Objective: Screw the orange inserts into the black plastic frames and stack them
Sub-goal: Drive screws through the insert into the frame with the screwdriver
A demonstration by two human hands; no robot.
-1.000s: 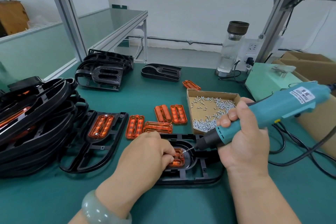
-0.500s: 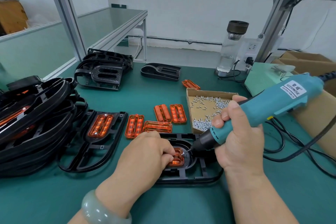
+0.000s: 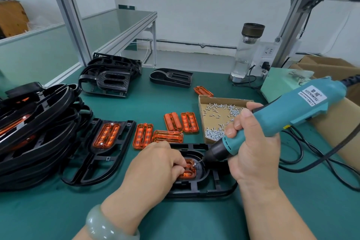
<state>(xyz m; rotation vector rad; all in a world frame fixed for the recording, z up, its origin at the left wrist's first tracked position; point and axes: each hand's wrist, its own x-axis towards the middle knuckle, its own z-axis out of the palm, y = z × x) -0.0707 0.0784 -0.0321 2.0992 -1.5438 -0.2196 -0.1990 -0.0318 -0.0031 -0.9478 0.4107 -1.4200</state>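
At the near centre of the green bench mat (image 3: 58, 210), a black frame (image 3: 204, 187) lies flat with an orange insert (image 3: 190, 169) seated in its oval recess. My left hand (image 3: 153, 163) covers the insert's left part. Its fingers are curled, and the tips hold the insert down in its seat. My right hand (image 3: 253, 148) is wrapped fully around the teal electric screwdriver (image 3: 303, 111), with the thumb on the body. The tool is tilted, and its bit points down-left. The bit tip meets a screw (image 3: 194, 164) at the insert's upper right corner.

Just left of this frame lies a second frame (image 3: 109, 161), with its own insert (image 3: 106, 135) fitted. Loose inserts (image 3: 143, 135) lie between the frames and the cardboard screw box (image 3: 200, 107). A stack of frames (image 3: 29, 132) stands at the far left.
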